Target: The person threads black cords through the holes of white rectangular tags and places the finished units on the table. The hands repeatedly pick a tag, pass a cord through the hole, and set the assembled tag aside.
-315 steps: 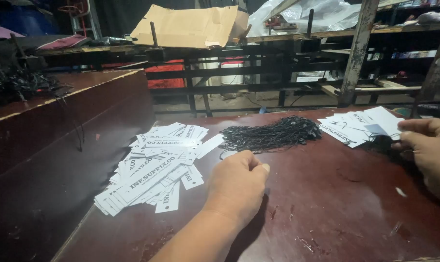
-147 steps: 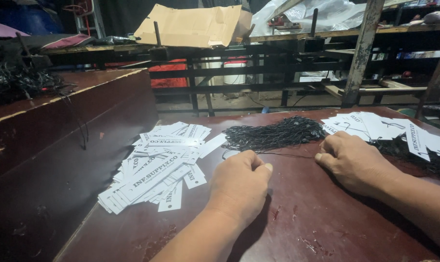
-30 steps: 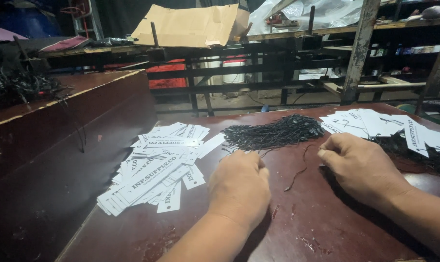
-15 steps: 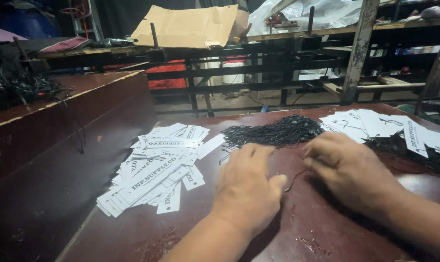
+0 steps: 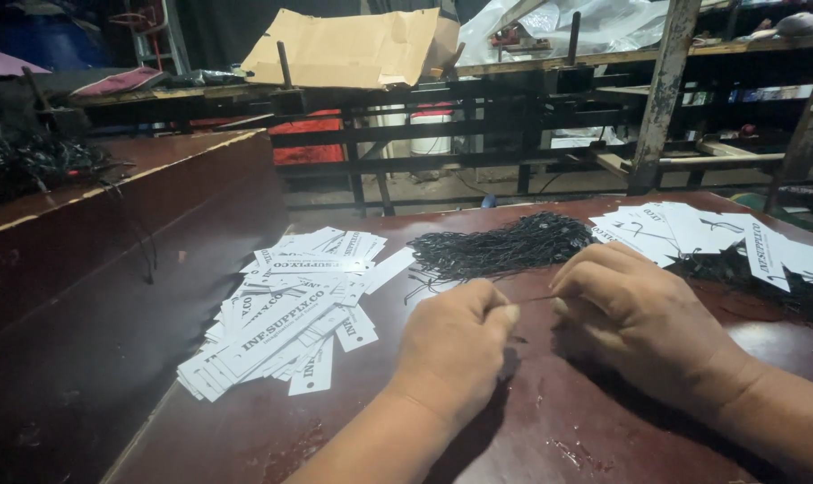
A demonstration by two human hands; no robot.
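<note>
String (image 5: 534, 298): thin black strand, stretched betw. both hands just above table (image 5: 478, 421), near its middle. Left hand (image 5: 453, 345) curled into loose fist, thumb and forefinger pinching strand's left end. Right hand (image 5: 635, 309) fingers bent, knuckles up, tips pinching the other end. Table: dark red-brown, glossy, scuffed. Behind hands, string bundle (image 5: 505, 246), black, wiry, tangled oval heap. Left of it, tags (image 5: 285, 309): white flat card strips w/ black print, fanned loose pile. Strung tags (image 5: 711, 237) at right, white cards lying over black strings. Cardboard (image 5: 348, 49) on far rack.
</note>
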